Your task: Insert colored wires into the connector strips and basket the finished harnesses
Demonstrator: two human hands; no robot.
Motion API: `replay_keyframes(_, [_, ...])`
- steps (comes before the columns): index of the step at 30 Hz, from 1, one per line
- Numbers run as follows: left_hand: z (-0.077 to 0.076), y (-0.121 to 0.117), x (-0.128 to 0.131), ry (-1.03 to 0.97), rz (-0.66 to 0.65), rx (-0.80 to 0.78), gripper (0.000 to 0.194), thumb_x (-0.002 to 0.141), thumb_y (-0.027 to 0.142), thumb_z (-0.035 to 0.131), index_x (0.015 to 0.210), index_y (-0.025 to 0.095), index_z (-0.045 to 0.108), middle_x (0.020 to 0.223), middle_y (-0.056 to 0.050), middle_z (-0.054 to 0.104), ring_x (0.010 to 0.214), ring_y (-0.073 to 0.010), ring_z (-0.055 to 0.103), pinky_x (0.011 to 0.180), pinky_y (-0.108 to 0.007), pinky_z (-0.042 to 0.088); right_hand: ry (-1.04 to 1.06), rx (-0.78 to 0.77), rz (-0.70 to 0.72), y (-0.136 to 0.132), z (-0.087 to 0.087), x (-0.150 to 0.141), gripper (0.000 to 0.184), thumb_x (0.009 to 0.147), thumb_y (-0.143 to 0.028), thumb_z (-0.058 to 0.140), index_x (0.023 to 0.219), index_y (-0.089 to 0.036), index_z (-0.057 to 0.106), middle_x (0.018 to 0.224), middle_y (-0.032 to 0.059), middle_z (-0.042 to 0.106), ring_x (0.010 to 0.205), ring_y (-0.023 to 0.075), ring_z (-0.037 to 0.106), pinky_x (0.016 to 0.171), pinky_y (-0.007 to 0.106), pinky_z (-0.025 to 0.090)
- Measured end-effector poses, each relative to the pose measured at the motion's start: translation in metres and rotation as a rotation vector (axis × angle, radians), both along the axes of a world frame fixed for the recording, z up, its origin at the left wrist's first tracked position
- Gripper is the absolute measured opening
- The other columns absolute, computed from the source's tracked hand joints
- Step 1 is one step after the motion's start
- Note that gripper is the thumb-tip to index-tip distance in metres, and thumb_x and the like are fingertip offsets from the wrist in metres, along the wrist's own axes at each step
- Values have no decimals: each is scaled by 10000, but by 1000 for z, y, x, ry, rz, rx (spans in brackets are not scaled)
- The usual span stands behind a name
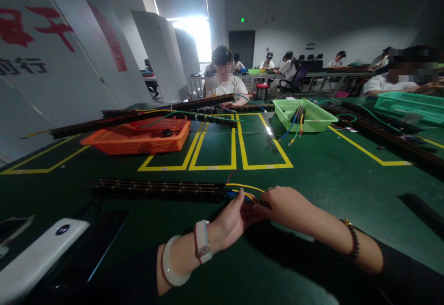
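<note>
A long black strip [159, 188] with rows of metal contacts lies across the green table in front of me. Yellow wires [248, 186] and a blue wire [231, 194] come out of its right end, with a thin red wire [231, 174] curling up beside them. My left hand [236, 217] is closed on the wires, its thumb raised over them. Close against it, my right hand [284, 203] pinches the wires farther along, knuckles up. The wire ends are hidden by my fingers.
An orange basket [138, 144] stands at the left, with black strips across its rim. A light green basket [312, 122] holds a wired strip. White power bank-like device [48, 254] lies near left. More strips [388, 131] lie right. A person [225, 83] sits opposite.
</note>
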State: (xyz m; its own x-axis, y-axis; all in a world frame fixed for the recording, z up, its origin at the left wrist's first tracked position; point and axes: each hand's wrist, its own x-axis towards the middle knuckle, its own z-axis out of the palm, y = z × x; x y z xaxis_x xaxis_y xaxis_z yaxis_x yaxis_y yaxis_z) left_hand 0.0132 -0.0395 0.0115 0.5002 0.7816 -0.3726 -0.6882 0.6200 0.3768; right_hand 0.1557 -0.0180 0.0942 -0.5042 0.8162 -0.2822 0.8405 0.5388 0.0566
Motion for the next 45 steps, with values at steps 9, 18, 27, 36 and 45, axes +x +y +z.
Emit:
replay_keyframes(9, [2, -2, 0, 50, 16, 83, 300, 951, 356, 386, 961, 123, 573, 876, -89, 629, 795, -173, 612, 794, -330, 457, -68, 165, -61, 12, -12, 4, 347, 937, -320, 396, 830, -147, 677, 784, 131, 682, 696, 226, 664, 590, 284, 450])
replay_keyframes(18, [7, -2, -5, 206, -20, 8, 285, 952, 356, 385, 853, 130, 527, 740, -32, 570, 690, -132, 590, 707, -269, 437, -59, 45, -156, 29, -25, 6, 387, 954, -365, 388, 886, -152, 704, 857, 130, 697, 788, 240, 677, 660, 298, 468])
replay_keyframes(27, [0, 0, -2, 60, 39, -17, 180, 924, 234, 455, 831, 128, 567, 760, -40, 611, 675, -129, 586, 693, -269, 464, 157, 172, -30, -6, 5, -5, 343, 907, -487, 460, 930, -188, 628, 835, 77, 675, 754, 207, 652, 606, 270, 440])
replay_keyframes(36, [-2, 2, 0, 4, 28, -50, 213, 924, 244, 463, 850, 119, 618, 829, -62, 646, 754, -134, 608, 767, -260, 473, 147, 85, 128, -16, -21, -5, 306, 830, -72, 477, 1105, -138, 596, 893, 94, 687, 741, 171, 665, 627, 246, 457])
replay_keyframes(45, [-2, -5, -1, 87, -105, 162, 326, 936, 350, 413, 813, 118, 606, 738, -88, 643, 680, -173, 623, 704, -304, 479, 133, 105, 63, 0, -6, 2, 236, 858, -100, 460, 945, -161, 671, 847, 83, 669, 742, 172, 648, 640, 235, 446])
